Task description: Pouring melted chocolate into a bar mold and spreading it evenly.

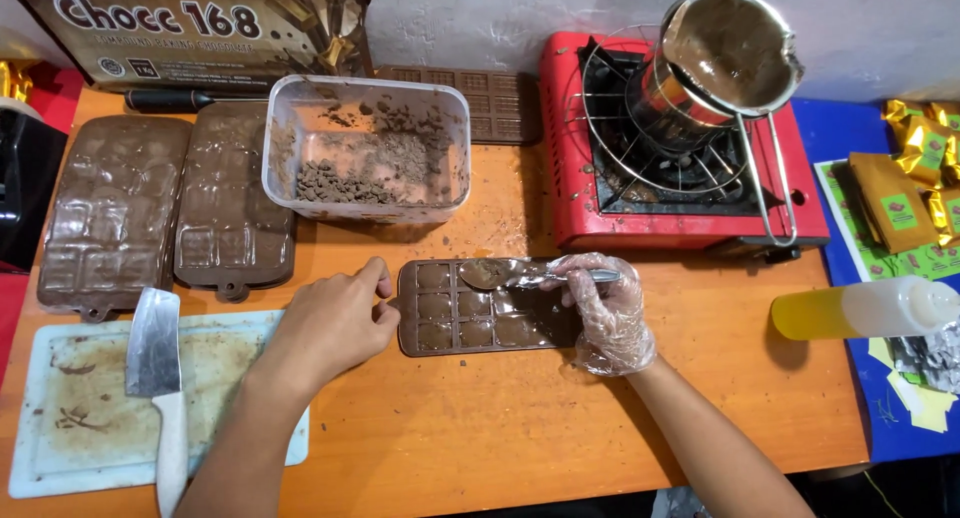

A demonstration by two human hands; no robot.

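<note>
A brown silicone chocolate mould (pixel 462 318) lies flat on the orange table, its square cavities holding melted chocolate. My left hand (pixel 330 323) is bare and pinches the mould's left end. My right hand (pixel 605 313), in a clear plastic glove, holds a metal spoon (pixel 500 273) whose chocolate-coated bowl rests over the mould's upper row. The gloved fingers cover the mould's right end.
A clear tub of chocolate crumbs (pixel 365 148) stands behind the mould. Two filled moulds (pixel 165 203) lie at left above a white cutting board (pixel 80 418) with a knife (pixel 158 378). A red stove (pixel 680 148) carries a pot of melted chocolate (pixel 725 53). A yellow squeeze bottle (pixel 865 308) lies at right.
</note>
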